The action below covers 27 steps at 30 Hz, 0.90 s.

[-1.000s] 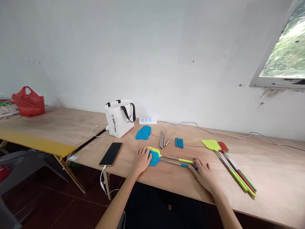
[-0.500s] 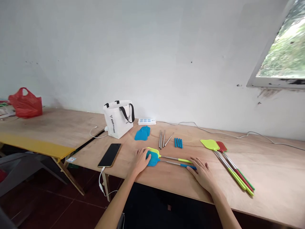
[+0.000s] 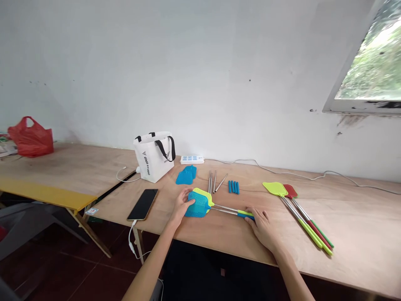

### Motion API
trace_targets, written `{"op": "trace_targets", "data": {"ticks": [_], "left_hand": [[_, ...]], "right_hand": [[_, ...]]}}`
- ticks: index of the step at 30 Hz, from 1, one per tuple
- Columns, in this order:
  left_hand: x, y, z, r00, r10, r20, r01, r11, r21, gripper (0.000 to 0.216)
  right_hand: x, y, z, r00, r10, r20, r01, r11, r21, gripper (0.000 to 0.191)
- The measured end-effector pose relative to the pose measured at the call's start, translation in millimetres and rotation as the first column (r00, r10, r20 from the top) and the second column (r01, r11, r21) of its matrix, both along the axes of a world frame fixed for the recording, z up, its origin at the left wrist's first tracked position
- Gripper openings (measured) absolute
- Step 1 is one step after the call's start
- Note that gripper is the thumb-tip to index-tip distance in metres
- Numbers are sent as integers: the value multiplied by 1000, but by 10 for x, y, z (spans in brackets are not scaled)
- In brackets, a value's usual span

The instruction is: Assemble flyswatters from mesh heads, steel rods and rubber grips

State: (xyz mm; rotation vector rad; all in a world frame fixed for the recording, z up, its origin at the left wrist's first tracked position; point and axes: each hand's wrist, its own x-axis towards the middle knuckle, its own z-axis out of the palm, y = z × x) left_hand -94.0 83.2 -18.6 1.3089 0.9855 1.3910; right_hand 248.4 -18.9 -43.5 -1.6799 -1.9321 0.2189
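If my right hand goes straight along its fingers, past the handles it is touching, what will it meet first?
Most likely the short blue tubes ahead of the right hand, though the exact angle and depth are hard to judge.

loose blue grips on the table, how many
4: the loose blue grips lie side by side in one row, right of the slanting metal rod and farther back than the blue swatter. None looks hidden.

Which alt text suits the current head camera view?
A person's left hand and right hand hold a blue fly swatter overlapping a yellow-green one at a wooden table, left at the heads, right at the handles. Beyond lie loose blue heads, metal rods and blue grips; more swatters lie to the right.
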Motion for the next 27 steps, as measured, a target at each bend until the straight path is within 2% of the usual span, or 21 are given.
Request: {"op": "trace_targets", "data": {"ticks": [4,6,18,22,25,27], "left_hand": [[41,-68,85,993,-74,96,80,995,-56,55],[68,-105,141,992,-66,107,71,996,-45,52],[36,-368,601,999,38,-15,-35,986,165,44],[12,-365,643,986,168,-11,-162,962,220,44],[-33,-296,586,966,259,8,-256,949,185,38],[-68,-227,493,967,252,-39,-244,958,152,33]], "right_hand": [[-57,-11,33,1000,15,18,-15,1000,21,36],[-116,-5,54,999,24,27,-25,999,47,36],[-430,-150,337,956,263,-129,-269,963,-29,44],[-335,-68,267,967,181,-178,-178,983,36,46],[-65,26,199,961,28,-274,0,995,103,48],[183,55,165,943,-102,-317,149,981,127,51]]}}
